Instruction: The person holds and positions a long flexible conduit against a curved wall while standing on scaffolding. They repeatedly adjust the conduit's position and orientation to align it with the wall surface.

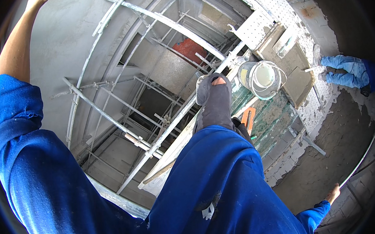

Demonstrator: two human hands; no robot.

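My left arm, in a blue sleeve, reaches up along a smooth grey wall (67,43) at the left. Of my left hand (38,0), only the part nearest the wrist shows at the upper edge; its fingers are out of view. At the lower right, my right hand (333,193) is closed round the near end of a long, thin, pale bar (364,156). The bar runs up and away along the right side, looking bent near the picture's rim. Its exact kind cannot be made out.
Below me are green-stained planks (269,131), holding a bucket (261,79) and an orange tool (248,120). Beyond lies a board with wet mortar (294,61). Scaffold tubes (177,28) cross a deep drop at the left. Another person in jeans (345,71) stands at the far right.
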